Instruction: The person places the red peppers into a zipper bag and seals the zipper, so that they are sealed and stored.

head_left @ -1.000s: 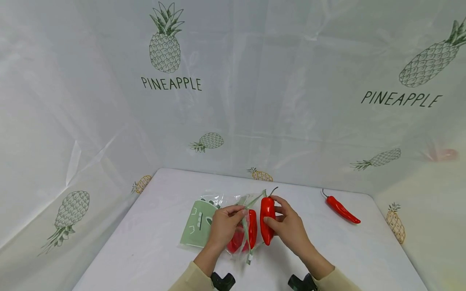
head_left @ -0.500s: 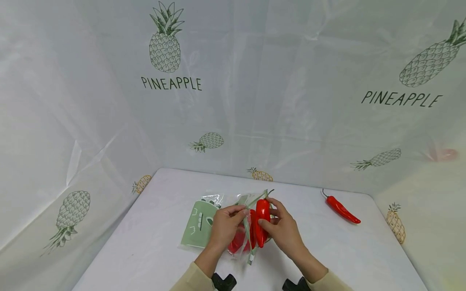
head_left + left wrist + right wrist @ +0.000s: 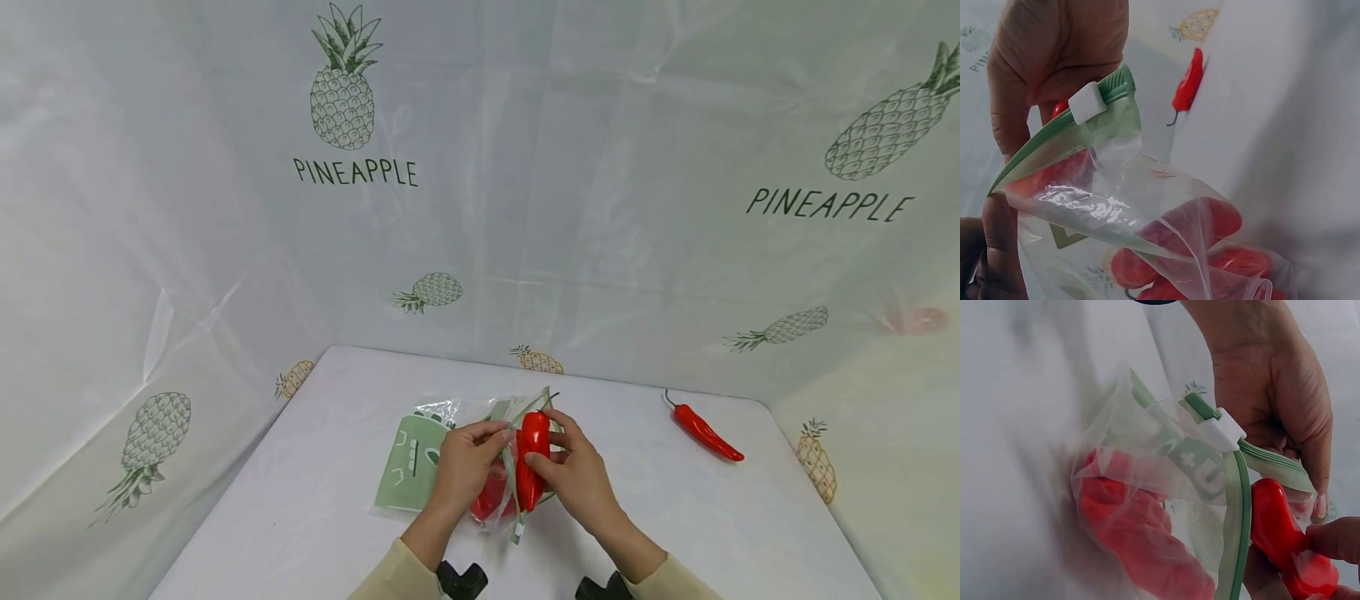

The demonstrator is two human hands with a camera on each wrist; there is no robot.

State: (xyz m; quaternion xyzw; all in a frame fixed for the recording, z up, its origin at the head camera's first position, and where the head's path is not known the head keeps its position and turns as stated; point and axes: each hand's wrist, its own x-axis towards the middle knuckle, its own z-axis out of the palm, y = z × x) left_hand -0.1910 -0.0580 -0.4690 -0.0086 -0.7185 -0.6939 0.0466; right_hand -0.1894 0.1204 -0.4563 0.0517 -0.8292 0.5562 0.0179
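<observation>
My left hand (image 3: 467, 462) pinches the green zip edge of a clear slider bag (image 3: 450, 408), whose mouth stands spread. Several red peppers (image 3: 1191, 225) lie inside it, seen through the plastic. My right hand (image 3: 581, 471) holds another red chili pepper (image 3: 533, 458), thumb on one side and fingers on the other, at the bag's mouth. In the right wrist view this pepper (image 3: 1275, 519) sits beside the green zip strip, between it and the far edge. A white slider (image 3: 1222, 431) is at the near end of the zip.
One more red chili pepper (image 3: 707, 432) lies on the white table (image 3: 300, 500) to the right. The bag's left part carries a green printed panel (image 3: 411, 467). A pineapple-print curtain (image 3: 525, 208) hangs behind the table.
My right hand has moved left with the red chili pepper, from beside the bag to its mouth. My left hand stays nearly still on the bag's edge.
</observation>
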